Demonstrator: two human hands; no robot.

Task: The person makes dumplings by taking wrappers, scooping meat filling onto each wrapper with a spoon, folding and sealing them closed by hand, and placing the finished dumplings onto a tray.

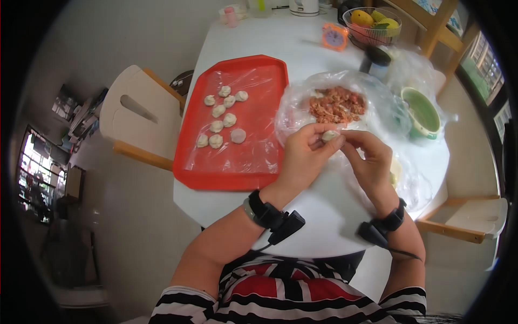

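My left hand (308,152) pinches a small, pale dumpling (329,136) between thumb and fingertips, above the near edge of a clear plastic bag. From the other side, my right hand (372,159) has its fingertips pressed together at the edge of the same dumpling. Just beyond my hands, a heap of raw minced meat (340,105) lies on the clear plastic bag (294,102). To the left, a red tray (232,182) lined with clear film carries several folded dumplings (218,110) and one flat, round piece of dough (238,135).
A green bowl (422,113) stands at the right among more plastic bags, near a dark-lidded jar (376,59). Farther back are an orange clock (334,37) and a wire fruit basket (377,33). Chairs flank the white table (248,38), one at left (129,110), another at right (469,218).
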